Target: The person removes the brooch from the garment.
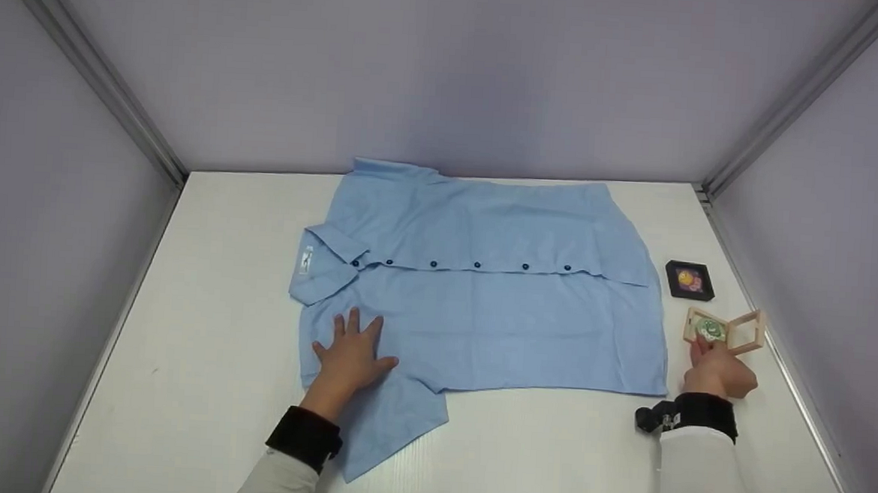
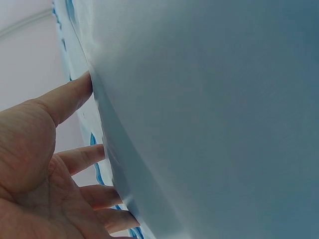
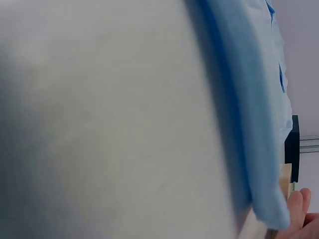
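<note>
A light blue short-sleeved button-up shirt [image 1: 525,326] lies flat on the white table, its collar to the left. My left hand [image 1: 350,358] rests on the shirt below the collar with fingers spread. In the left wrist view the fingertips [image 2: 82,89] touch the pale blue cloth. To the right of the hem my right hand [image 1: 718,370] pinches the edge of a green round disc [image 1: 710,328] in a small wooden box [image 1: 690,326]. The box's framed lid [image 1: 760,331] stands open to the right. In the right wrist view the fingers [image 3: 295,209] show only at the lower right.
A small black square box [image 1: 690,281] with a yellow and pink picture lies behind the wooden box. Grey walls enclose the back and both sides of the table [image 1: 211,302]. A metal rail [image 1: 799,393] runs along the right edge.
</note>
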Tool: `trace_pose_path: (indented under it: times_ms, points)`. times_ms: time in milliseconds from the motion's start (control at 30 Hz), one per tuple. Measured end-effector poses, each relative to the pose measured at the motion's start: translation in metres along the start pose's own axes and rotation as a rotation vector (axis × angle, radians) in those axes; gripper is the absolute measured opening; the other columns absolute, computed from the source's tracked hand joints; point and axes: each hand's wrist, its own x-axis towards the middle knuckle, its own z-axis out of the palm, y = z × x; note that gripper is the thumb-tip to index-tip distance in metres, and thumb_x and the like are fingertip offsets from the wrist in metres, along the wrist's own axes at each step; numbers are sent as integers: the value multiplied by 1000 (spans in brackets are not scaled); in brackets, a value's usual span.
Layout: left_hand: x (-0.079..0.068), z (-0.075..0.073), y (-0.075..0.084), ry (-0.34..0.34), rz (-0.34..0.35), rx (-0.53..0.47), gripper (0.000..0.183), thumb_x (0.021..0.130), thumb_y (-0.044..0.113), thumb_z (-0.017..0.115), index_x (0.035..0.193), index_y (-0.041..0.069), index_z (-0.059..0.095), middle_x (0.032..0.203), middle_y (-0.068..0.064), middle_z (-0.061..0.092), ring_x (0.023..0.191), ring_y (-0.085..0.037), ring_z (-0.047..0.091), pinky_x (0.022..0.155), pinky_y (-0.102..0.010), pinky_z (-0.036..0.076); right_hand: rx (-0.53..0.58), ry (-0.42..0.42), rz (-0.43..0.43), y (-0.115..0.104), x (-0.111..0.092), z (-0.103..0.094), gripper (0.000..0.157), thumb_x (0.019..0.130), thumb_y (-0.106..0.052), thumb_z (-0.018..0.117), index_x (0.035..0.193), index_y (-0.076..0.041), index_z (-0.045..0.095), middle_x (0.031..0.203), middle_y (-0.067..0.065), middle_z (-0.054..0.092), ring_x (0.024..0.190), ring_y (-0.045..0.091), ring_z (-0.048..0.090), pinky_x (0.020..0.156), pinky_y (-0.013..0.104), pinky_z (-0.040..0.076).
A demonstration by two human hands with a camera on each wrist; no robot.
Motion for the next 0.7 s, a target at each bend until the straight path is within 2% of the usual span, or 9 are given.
trace_pose_path:
  times_ms: [100,167,433,567,700]
  points:
    - [0,1,0,6,5,0,78,82,45,76,146,12,47,155,-28,24,143,-50,13,95,-81,16,5,-20,-20,0,-4,1,22,89,-3,67,110,-8,62,74,6,70,69,14,71,64,27,57]
    - [1,1,0,7,8,-1,78,82,45,76,147,12,47,155,-28,24,143,-50,13,95,-81,16,-13,-55,-31,-1,-8,3,14,89,-3,66,101,-6,60,67,8,68,64,16,70,63,28,57]
    - [0,0,2,5,9,2,78,82,44,76,146,11,47,155,-28,23,142,-51,14,95,-82,16,-179,-257,-120,-21,-26,10,14,93,-11,66,103,-6,57,72,4,68,65,15,70,60,28,57]
    - [-1,0,2,2,6,-1,78,83,44,76,147,11,47,155,-28,23,142,-51,13,95,-82,16,-259,-286,-231,-36,-32,13,10,95,-15,63,102,-8,59,76,0,66,65,11,67,58,22,55]
    - [-1,0,1,6,9,-9,78,83,44,75,147,10,46,155,-28,23,142,-51,13,95,-82,15,-348,-214,-442,-47,-28,14,10,94,-14,64,101,-8,67,78,-6,60,68,4,58,62,15,48]
